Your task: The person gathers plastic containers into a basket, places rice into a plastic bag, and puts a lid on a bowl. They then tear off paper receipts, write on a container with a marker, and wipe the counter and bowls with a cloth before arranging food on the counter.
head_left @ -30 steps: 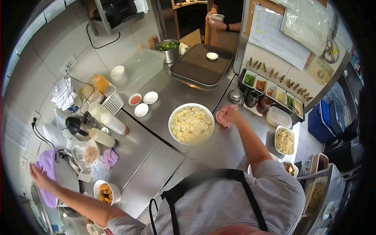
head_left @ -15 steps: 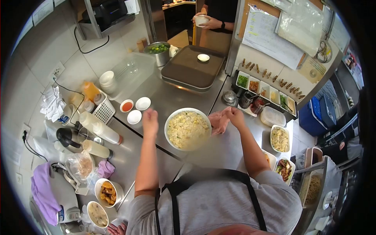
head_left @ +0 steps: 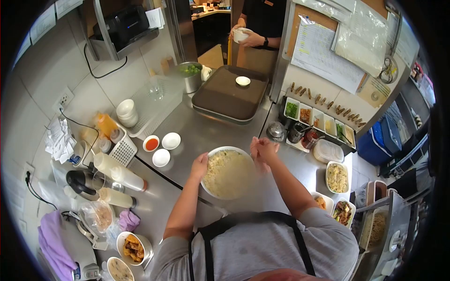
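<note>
A large white bowl (head_left: 205, 185) filled with yellowish fried rice (head_left: 225, 171) is on the steel counter in front of me; its lower right is blurred. At the bowl's left rim, my left hand (head_left: 200, 165) is closed, gripping the edge. My right hand (head_left: 268, 151) is just off the bowl's upper right, its fingers closed around something crumpled and pinkish that I cannot make out. Left of the bowl are a small white dish (head_left: 161, 158), another white dish (head_left: 171, 141) and a dish of red sauce (head_left: 151, 143).
Behind the bowl is a brown-lidded container (head_left: 225, 93). Topping trays (head_left: 318, 121) line the right wall, near a takeout box of rice (head_left: 337, 177). Squeeze bottles (head_left: 126, 178) and a tub of fried pieces (head_left: 133, 248) are left. Another person's hands (head_left: 251, 37) hold a white bowl beyond.
My left hand has moved right and down from beside the bowl onto its rim. The bowl sits slightly lower and farther right in view. My right hand has shifted left and down towards it.
</note>
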Available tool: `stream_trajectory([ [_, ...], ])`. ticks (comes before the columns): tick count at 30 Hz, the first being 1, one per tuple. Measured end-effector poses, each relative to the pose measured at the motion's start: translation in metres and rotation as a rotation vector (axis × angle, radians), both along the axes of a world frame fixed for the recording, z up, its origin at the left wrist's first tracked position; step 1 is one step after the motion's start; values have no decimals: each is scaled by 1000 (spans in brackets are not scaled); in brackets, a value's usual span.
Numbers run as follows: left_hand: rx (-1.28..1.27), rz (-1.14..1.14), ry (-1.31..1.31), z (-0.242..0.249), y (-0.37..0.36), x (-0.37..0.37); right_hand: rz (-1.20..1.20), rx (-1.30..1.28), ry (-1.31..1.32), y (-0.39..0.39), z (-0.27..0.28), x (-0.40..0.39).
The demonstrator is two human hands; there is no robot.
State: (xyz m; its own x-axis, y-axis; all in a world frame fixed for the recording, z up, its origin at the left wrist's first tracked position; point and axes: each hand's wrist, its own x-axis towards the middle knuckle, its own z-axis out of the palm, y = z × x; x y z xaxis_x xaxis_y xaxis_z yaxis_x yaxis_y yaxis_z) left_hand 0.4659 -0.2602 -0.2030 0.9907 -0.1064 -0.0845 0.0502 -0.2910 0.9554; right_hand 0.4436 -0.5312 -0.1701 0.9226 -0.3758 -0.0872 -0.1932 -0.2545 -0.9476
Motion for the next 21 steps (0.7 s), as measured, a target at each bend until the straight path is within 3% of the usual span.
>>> stream_trajectory([
  [2, 62, -39, 14, -3, 4, 4, 60, 111, -36, 11, -19, 24],
  [4, 83, -57, 18, -5, 7, 5, 226, -138, 193, 50, 48, 15],
  [6, 57, -46, 36, -4, 6, 5, 400, -240, 294, 62, 62, 27],
  [8, 3, -51, 39, -13, 7, 7, 582, -194, 273, 60, 31, 58],
  [11, -22, -72, 33, -29, 8, 11, 849, -100, 222, 73, 69, 49],
  [14, 95, -87, -16, -32, 8, 10, 1225, -155, 284, 99, 9, 97],
  [15, 105, -93, -11, -27, 6, 6, 1287, -25, 150, 97, 0, 100],
  [18, 162, -66, -80, -22, 6, 3, 1337, 318, -133, 80, -14, 95],
  [21, 143, -46, -78, -16, 4, -3, 1200, 400, -123, 59, -20, 80],
])
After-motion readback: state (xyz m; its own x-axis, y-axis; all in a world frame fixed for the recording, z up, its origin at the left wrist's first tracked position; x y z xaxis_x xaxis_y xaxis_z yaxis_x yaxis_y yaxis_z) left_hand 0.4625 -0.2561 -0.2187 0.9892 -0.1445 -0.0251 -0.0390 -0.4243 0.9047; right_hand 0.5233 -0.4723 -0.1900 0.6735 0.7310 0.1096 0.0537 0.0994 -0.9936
